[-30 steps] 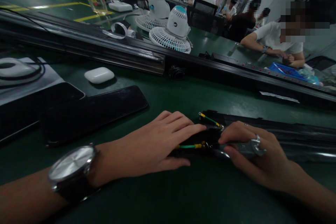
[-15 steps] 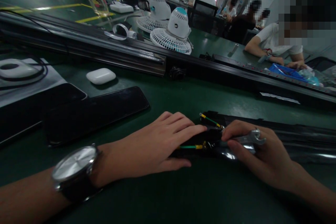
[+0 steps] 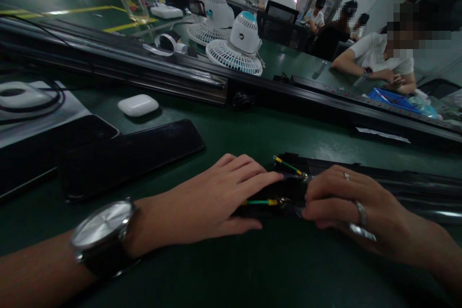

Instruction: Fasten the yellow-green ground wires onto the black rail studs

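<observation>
My left hand, with a watch on its wrist, lies flat with its fingers stretched over the end of a long black profile. Under and beside those fingers run two short green wires with yellow ends: the upper wire and the lower wire. Close by, at the lower wire's end, my right hand is closed around a spanner. Only a silver end of it pokes out below the fingers; the working end is hidden.
A dark phone-like slab and a white earbud case lie to the left. Long black rails cross the green table behind my hands. Beyond them stand two white fans, and a person sits at the right.
My right hand has turned over, knuckles now upward, and the spanner's silver end has swung from above the fingers to below them. My left hand stays in place.
</observation>
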